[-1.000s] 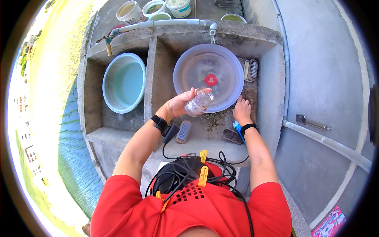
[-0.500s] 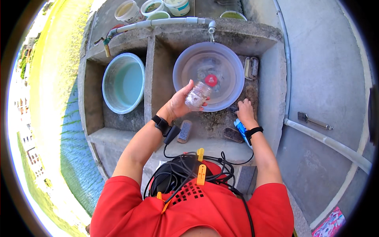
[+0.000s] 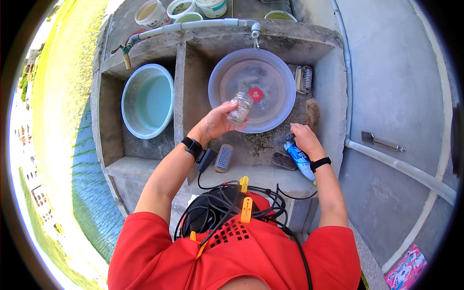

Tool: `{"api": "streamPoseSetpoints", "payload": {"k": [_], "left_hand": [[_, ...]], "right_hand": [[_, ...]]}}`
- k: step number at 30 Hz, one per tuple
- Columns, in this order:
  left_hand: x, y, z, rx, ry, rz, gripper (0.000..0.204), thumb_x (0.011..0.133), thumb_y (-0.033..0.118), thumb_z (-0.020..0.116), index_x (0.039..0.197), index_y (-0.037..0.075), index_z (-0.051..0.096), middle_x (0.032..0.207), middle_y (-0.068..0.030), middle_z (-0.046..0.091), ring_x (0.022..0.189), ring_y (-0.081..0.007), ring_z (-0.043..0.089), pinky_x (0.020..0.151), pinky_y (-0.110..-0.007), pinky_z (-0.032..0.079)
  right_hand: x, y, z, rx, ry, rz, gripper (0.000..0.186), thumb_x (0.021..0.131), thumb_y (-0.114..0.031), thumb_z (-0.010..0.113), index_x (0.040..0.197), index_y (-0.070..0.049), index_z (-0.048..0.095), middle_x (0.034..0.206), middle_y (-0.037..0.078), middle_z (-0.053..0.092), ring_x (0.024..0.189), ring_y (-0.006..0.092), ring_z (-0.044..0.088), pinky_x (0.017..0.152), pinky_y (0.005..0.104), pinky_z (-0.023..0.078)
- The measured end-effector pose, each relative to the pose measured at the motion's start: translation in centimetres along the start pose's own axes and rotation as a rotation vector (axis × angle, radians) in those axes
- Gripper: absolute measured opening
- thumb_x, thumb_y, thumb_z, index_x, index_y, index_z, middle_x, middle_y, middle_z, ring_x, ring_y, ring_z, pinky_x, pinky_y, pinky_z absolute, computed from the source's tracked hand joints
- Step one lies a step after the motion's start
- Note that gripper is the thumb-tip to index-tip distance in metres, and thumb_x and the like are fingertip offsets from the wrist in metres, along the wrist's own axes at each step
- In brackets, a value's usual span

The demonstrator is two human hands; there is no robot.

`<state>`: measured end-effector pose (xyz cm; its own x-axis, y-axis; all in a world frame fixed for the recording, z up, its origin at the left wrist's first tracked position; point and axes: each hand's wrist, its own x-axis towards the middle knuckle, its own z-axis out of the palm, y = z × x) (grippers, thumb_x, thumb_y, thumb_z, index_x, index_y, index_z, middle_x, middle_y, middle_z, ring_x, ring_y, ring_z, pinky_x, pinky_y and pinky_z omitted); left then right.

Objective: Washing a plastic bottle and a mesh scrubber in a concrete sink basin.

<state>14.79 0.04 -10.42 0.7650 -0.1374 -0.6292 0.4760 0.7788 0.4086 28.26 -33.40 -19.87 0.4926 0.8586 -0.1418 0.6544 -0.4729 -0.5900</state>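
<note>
Left hand: grasping a clear glass jar, thumb on the near side, fingertips showing round the far side. The jar is tilted, mouth up and away from the person, above the near-left part of a pale purple basin. Whitish material is visible within the jar.

Right hand: fingers curled, back of hand uppermost, right of the basin and apart from it. It is at the upper end of a blue-and-white packet, which lies aslant, partly hidden by the hand and wrist. Whether the fingers grip the packet or a dark item beneath them, cannot tell.

Basin stands in the right compartment of a concrete sink, below a tap. A red disc shows near the middle of the basin.

Around the basin: pale brush, bristles up, near side; dark brush just left of the packet; bristled brush and brown fibrous pad, right side. Left compartment: teal basin containing bluish liquid.
</note>
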Motion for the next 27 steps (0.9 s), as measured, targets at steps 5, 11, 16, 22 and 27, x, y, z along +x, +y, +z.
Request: {"api": "streamPoseSetpoints", "payload": {"k": [5,11,16,22,27], "left_hand": [[-0.1,0.0,0.6,0.065,0.026,0.032,0.053,0.087,0.031,0.072,0.130,0.010,0.048,0.120,-0.0106,0.061,0.109,-0.0269,0.062,0.091,-0.045,0.052],[0.1,0.0,-0.2,0.084,0.012,0.020,0.053,0.088,0.031,0.072,0.130,0.010,0.050,0.121,-0.0084,0.061,0.110,-0.0255,0.062,0.092,-0.044,0.051],[0.5,-0.3,-0.3,0.055,-0.006,-0.019,0.050,0.090,0.032,0.069,0.131,0.009,0.050,0.123,-0.0093,0.061,0.111,-0.0256,0.062,0.092,-0.043,0.051],[0.3,-0.3,-0.6,0.091,0.013,-0.013,0.050,0.091,0.033,0.067,0.131,0.009,0.050,0.122,-0.0101,0.061,0.109,-0.0266,0.063,0.089,-0.042,0.053],[0.8,-0.4,-0.7,0.100,0.021,-0.012,0.050,0.092,0.032,0.066,0.132,0.007,0.049,0.122,-0.0110,0.061,0.108,-0.0261,0.064,0.088,-0.040,0.055]], "right_hand": [[0.2,-1.0,-1.0,0.054,0.046,-0.135,0.018,0.076,0.007,0.056,0.093,0.002,0.060,0.121,0.018,0.064,0.108,0.0364,0.060,0.092,0.0421,0.048],[0.4,-0.9,-2.6,0.497,0.142,0.197,0.020,0.071,0.006,0.066,0.088,0.004,0.055,0.115,0.020,0.065,0.108,0.0350,0.061,0.091,0.0379,0.048],[0.9,1.3,-1.9,0.441,0.131,0.240,0.026,0.071,0.004,0.070,0.093,0.003,0.055,0.107,0.017,0.065,0.105,0.0299,0.063,0.090,0.0350,0.048],[2.2,2.8,-2.3,0.951,0.236,0.416,0.024,0.082,0.001,0.070,0.101,0.002,0.057,0.098,0.004,0.063,0.094,0.0169,0.058,0.088,0.0319,0.048],[2.1,5.6,-2.3,0.910,0.387,0.606,0.021,0.084,-0.006,0.071,0.098,0.000,0.057,0.091,0.004,0.060,0.084,0.0133,0.056,0.077,0.0282,0.047]]}}
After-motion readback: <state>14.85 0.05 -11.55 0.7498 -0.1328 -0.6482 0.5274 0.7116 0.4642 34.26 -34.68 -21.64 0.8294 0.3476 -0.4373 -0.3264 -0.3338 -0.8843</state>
